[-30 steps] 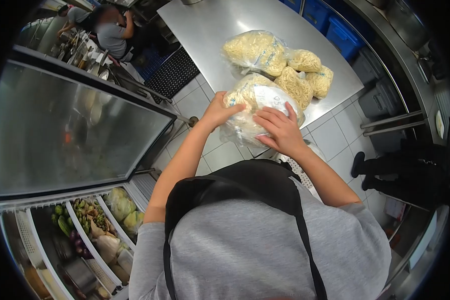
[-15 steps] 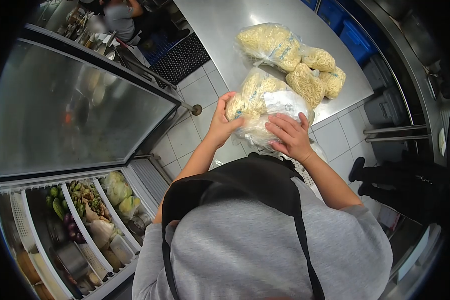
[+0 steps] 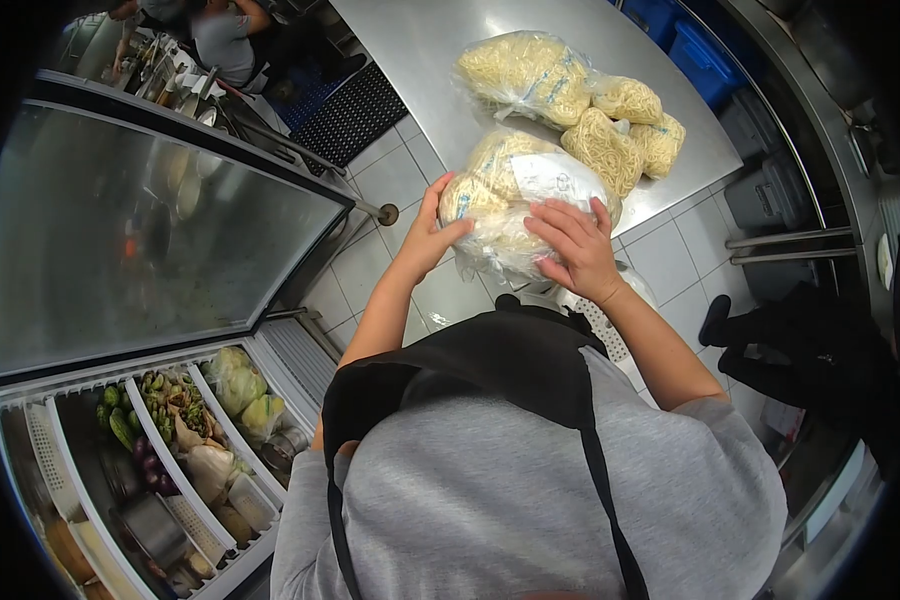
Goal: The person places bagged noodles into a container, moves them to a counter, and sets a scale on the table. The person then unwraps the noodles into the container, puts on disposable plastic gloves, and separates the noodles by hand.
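Between my hands is a clear plastic bag of noodles (image 3: pixel 495 165), with a white paper label (image 3: pixel 558 177) on its upper right side. My left hand (image 3: pixel 432 232) grips the bag's left side, thumb toward me and fingers around the far edge. Spread over the lower right part of the bag, my right hand (image 3: pixel 578 250) presses against the plastic. Just beyond it on the steel table (image 3: pixel 420 60) lie a large bag of noodles (image 3: pixel 530 78) and several smaller noodle bundles (image 3: pixel 602 145). The underside of the held bag is hidden.
On the left, a glass-doored fridge (image 3: pixel 160 220) stands open, its shelves holding vegetables (image 3: pixel 120 415) and containers. Blue bins (image 3: pixel 705 60) and grey bins sit under a counter at right. Other people are at upper left (image 3: pixel 225 45) and right (image 3: pixel 800 340).
The held bag has tilted slightly, and more of its near side shows. The camera view has shifted a little. Both hands stay on the bag.
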`<state>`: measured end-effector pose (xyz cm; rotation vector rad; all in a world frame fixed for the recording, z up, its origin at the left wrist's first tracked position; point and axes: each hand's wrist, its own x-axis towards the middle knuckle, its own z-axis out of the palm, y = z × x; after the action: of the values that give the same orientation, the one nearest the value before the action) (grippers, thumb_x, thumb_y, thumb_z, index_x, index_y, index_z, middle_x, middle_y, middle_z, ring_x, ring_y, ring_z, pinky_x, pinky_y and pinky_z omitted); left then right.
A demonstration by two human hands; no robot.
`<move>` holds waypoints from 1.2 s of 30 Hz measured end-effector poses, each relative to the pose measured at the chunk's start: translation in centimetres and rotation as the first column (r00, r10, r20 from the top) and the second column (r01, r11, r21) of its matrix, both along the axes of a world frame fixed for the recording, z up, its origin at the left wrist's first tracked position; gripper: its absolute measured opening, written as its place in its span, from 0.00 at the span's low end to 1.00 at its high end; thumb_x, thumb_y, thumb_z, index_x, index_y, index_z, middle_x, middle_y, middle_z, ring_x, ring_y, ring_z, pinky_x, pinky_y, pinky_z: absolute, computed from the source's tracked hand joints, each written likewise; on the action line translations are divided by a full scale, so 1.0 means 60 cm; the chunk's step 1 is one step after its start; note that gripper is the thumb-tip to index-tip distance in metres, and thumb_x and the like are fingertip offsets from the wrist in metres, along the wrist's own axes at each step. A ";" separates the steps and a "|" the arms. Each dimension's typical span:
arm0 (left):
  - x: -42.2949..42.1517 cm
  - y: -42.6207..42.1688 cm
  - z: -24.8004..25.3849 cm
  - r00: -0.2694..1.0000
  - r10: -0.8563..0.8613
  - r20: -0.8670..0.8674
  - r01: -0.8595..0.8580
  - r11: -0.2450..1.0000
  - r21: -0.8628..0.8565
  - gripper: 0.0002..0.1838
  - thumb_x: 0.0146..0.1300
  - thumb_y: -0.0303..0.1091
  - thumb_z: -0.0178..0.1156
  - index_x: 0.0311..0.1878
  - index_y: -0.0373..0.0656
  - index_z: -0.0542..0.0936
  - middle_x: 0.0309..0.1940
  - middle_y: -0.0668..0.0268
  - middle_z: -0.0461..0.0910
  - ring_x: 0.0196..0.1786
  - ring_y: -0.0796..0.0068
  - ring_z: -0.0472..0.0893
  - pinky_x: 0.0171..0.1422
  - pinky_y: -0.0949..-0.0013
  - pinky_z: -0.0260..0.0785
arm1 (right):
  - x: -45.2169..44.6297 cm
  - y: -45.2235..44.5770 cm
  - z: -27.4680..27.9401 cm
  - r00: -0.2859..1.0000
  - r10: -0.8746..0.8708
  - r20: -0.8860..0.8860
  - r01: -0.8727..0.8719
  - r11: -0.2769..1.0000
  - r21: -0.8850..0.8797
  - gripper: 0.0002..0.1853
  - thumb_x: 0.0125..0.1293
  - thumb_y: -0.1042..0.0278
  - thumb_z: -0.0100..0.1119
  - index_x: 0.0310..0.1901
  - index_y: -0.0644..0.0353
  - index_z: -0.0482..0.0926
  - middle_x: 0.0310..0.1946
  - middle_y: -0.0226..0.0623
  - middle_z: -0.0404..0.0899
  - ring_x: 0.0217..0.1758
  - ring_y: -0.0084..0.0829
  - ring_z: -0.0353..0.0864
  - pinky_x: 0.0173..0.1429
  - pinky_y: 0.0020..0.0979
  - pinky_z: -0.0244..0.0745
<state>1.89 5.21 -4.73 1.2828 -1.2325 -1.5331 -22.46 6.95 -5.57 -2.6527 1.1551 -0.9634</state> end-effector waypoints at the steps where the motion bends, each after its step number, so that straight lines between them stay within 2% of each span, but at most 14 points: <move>1: 0.000 0.002 0.003 1.000 -0.002 0.001 0.002 1.000 0.001 0.42 0.48 0.29 0.60 0.66 0.44 0.50 0.61 0.60 0.58 0.62 0.68 0.61 0.65 0.68 0.53 | 0.000 0.001 0.003 1.000 0.008 0.000 -0.008 1.000 0.008 0.25 0.50 0.55 0.59 0.53 0.46 0.72 0.55 0.26 0.69 0.60 0.26 0.65 0.69 0.42 0.33; 5: -0.006 0.014 0.023 0.999 0.052 0.006 -0.052 0.975 0.217 0.44 0.50 0.32 0.60 0.68 0.46 0.45 0.62 0.58 0.56 0.62 0.64 0.62 0.61 0.63 0.59 | -0.004 0.017 0.002 0.995 -0.068 0.075 0.067 0.998 0.019 0.29 0.49 0.52 0.61 0.55 0.46 0.70 0.60 0.32 0.63 0.64 0.32 0.60 0.69 0.44 0.34; 7: -0.007 0.019 0.024 0.998 0.069 0.000 -0.066 0.962 0.265 0.45 0.50 0.32 0.60 0.68 0.48 0.44 0.62 0.58 0.56 0.62 0.63 0.62 0.60 0.62 0.61 | -0.009 0.028 0.001 0.945 -0.275 0.180 0.257 0.959 0.117 0.35 0.46 0.52 0.66 0.58 0.50 0.66 0.64 0.40 0.55 0.68 0.41 0.51 0.69 0.46 0.38; 10: -0.005 0.027 0.015 0.999 0.036 -0.029 -0.029 0.974 0.225 0.46 0.50 0.33 0.61 0.68 0.50 0.43 0.62 0.57 0.55 0.61 0.62 0.62 0.57 0.60 0.63 | -0.023 0.020 -0.007 0.897 -0.225 0.382 0.163 0.969 0.188 0.41 0.44 0.54 0.69 0.60 0.54 0.61 0.65 0.44 0.51 0.70 0.46 0.46 0.68 0.46 0.45; 13: -0.006 0.037 0.016 1.000 -0.014 0.002 0.013 0.979 0.204 0.45 0.49 0.33 0.61 0.68 0.52 0.45 0.61 0.55 0.56 0.62 0.60 0.61 0.59 0.61 0.62 | -0.034 0.014 -0.009 0.894 -0.224 0.389 0.129 0.958 0.255 0.41 0.45 0.59 0.69 0.61 0.56 0.59 0.65 0.46 0.51 0.70 0.47 0.46 0.68 0.43 0.49; 15: -0.011 0.043 0.027 0.816 0.098 0.570 0.119 0.936 -0.332 0.42 0.46 0.28 0.59 0.67 0.55 0.52 0.61 0.56 0.57 0.64 0.56 0.57 0.62 0.53 0.57 | -0.040 0.009 -0.012 0.899 -0.212 0.383 0.107 0.955 0.277 0.41 0.46 0.59 0.69 0.62 0.55 0.59 0.65 0.46 0.51 0.70 0.47 0.46 0.68 0.42 0.49; 16: -0.023 0.045 0.052 0.819 0.090 0.567 0.126 0.935 -0.330 0.42 0.46 0.28 0.59 0.67 0.55 0.52 0.61 0.56 0.57 0.64 0.56 0.57 0.62 0.53 0.57 | -0.042 0.010 -0.013 0.891 -0.204 0.405 0.089 0.954 0.286 0.37 0.47 0.61 0.67 0.60 0.54 0.62 0.65 0.45 0.51 0.70 0.47 0.46 0.68 0.42 0.49; 18: -0.049 0.048 0.096 0.470 0.207 0.858 0.523 0.718 -0.460 0.38 0.43 0.26 0.57 0.63 0.55 0.62 0.60 0.61 0.59 0.66 0.57 0.55 0.68 0.45 0.42 | -0.048 0.014 -0.016 0.874 -0.189 0.447 0.049 0.951 0.306 0.28 0.51 0.64 0.65 0.55 0.52 0.69 0.65 0.44 0.51 0.70 0.47 0.47 0.68 0.42 0.49; 19: -0.058 0.049 0.087 0.472 0.201 0.858 0.527 0.716 -0.458 0.38 0.43 0.26 0.57 0.63 0.55 0.62 0.60 0.61 0.59 0.66 0.57 0.55 0.68 0.45 0.42 | -0.052 0.015 -0.021 0.874 -0.195 0.446 0.054 0.949 0.310 0.28 0.51 0.64 0.65 0.55 0.52 0.69 0.65 0.44 0.51 0.70 0.47 0.47 0.68 0.42 0.49; 21: -0.073 0.049 0.071 0.401 0.096 0.911 0.708 0.598 -0.375 0.30 0.45 0.31 0.55 0.58 0.57 0.68 0.57 0.68 0.64 0.66 0.60 0.56 0.61 0.29 0.36 | -0.060 0.019 -0.034 0.915 -0.143 0.378 0.041 0.963 0.265 0.19 0.52 0.66 0.63 0.48 0.48 0.76 0.65 0.42 0.53 0.69 0.46 0.48 0.68 0.42 0.50; 25: -0.084 0.047 0.076 0.467 0.033 0.883 0.654 0.659 -0.371 0.27 0.47 0.38 0.56 0.56 0.55 0.69 0.54 0.71 0.67 0.65 0.66 0.58 0.60 0.27 0.34 | -0.077 0.017 -0.028 0.952 -0.128 0.277 0.069 0.974 0.214 0.14 0.52 0.66 0.63 0.43 0.47 0.78 0.64 0.40 0.56 0.69 0.46 0.50 0.67 0.42 0.52; 30: -0.086 0.035 0.087 0.334 -0.016 0.942 0.676 0.700 -0.228 0.38 0.44 0.54 0.63 0.60 0.54 0.66 0.55 0.71 0.65 0.65 0.67 0.57 0.61 0.28 0.35 | -0.080 0.009 -0.032 0.933 -0.089 0.350 0.000 0.969 0.246 0.10 0.51 0.65 0.64 0.36 0.52 0.77 0.62 0.38 0.59 0.67 0.46 0.53 0.66 0.42 0.54; 34: -0.088 0.036 0.086 0.270 0.005 0.963 0.705 0.680 -0.201 0.42 0.39 0.53 0.67 0.60 0.52 0.64 0.57 0.72 0.63 0.66 0.68 0.56 0.60 0.27 0.36 | -0.078 0.008 -0.027 0.930 -0.098 0.353 0.011 0.971 0.239 0.09 0.50 0.65 0.64 0.33 0.54 0.76 0.61 0.38 0.60 0.67 0.46 0.53 0.65 0.42 0.55; 36: -0.086 0.039 0.081 0.298 0.083 0.951 0.710 0.646 -0.279 0.39 0.36 0.45 0.70 0.56 0.46 0.68 0.54 0.70 0.64 0.66 0.69 0.56 0.58 0.26 0.40 | -0.075 0.007 -0.027 0.936 -0.112 0.333 0.040 0.976 0.216 0.09 0.50 0.64 0.65 0.30 0.55 0.75 0.61 0.39 0.60 0.67 0.46 0.53 0.64 0.41 0.55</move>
<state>-3.28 7.58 0.10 1.3628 -2.6853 -0.2003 -26.97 7.38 -7.19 -2.1814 1.2052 -1.1893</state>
